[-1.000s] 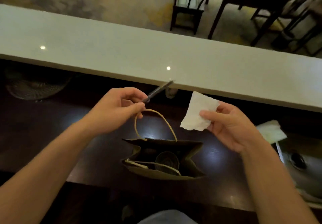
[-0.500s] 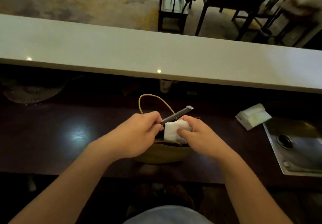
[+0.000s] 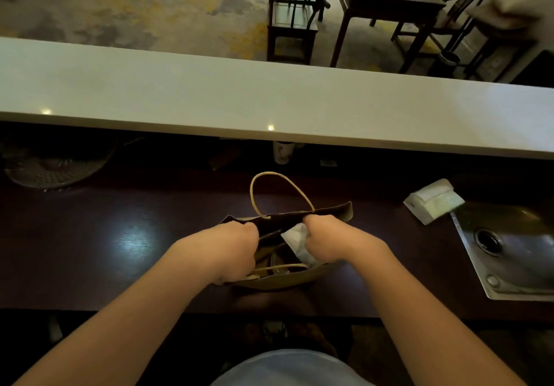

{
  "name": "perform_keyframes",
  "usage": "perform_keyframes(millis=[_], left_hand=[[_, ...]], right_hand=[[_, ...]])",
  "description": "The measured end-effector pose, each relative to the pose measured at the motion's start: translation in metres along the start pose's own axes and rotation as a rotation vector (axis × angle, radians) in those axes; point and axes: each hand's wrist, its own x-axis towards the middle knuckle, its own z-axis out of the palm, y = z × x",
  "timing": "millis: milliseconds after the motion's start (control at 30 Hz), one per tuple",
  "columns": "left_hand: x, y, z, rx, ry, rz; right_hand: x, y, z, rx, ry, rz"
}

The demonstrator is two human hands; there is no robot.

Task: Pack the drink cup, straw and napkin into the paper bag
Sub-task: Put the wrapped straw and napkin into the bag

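Note:
A brown paper bag [image 3: 280, 282] with cord handles stands open on the dark counter in front of me. Both my hands reach down into its mouth. My left hand [image 3: 232, 249] holds a dark wrapped straw [image 3: 269, 233], whose end shows just inside the bag. My right hand [image 3: 325, 243] grips a white napkin [image 3: 295, 240] that is partly inside the bag. The clear lid of the drink cup [image 3: 280, 267] is visible at the bottom of the bag between my hands.
A white napkin pack [image 3: 431, 200] lies to the right, next to a metal sink [image 3: 515, 253]. A raised white bar top [image 3: 269, 97] runs across behind the counter. A small white cup [image 3: 282, 151] stands under its edge. A woven mat [image 3: 54, 165] sits far left.
Both hands have come down from above the bag into its mouth. The straw and the napkin went from in the air to partly inside the bag.

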Motion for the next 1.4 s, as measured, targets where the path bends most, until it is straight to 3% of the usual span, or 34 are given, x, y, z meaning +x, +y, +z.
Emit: perform_keyframes(millis=[167, 333, 433, 567, 667, 1000, 1133, 1300, 1400], left_hand=[[0.012, 0.013, 0.006, 0.181, -0.125, 0.007], [0.029, 0.021, 0.01, 0.259, -0.195, -0.007], [0.037, 0.025, 0.009, 0.301, -0.17, -0.003], [0.056, 0.026, 0.002, 0.352, -0.199, -0.043], [0.08, 0.027, 0.001, 0.383, -0.22, -0.058], [0.148, 0.059, 0.02, 0.505, 0.012, 0.079], [0.16, 0.051, 0.027, 0.407, 0.068, 0.114], [0.121, 0.031, 0.002, 0.188, 0.003, 0.212], [0.06, 0.004, -0.016, 0.181, 0.131, 0.317]], right_hand=[[0.014, -0.005, -0.013, -0.102, -0.04, 0.014], [0.027, -0.032, -0.015, -0.222, -0.197, -0.044], [0.034, -0.037, -0.014, -0.253, -0.161, -0.074], [0.029, -0.02, -0.01, -0.213, 0.028, -0.071], [0.017, -0.009, -0.004, -0.153, -0.056, -0.081], [0.026, 0.017, 0.021, -0.023, -0.131, -0.043], [0.026, 0.019, 0.023, 0.012, -0.129, -0.048], [0.02, 0.019, 0.024, 0.009, -0.171, -0.063], [0.017, 0.015, 0.012, -0.061, -0.255, -0.061]])
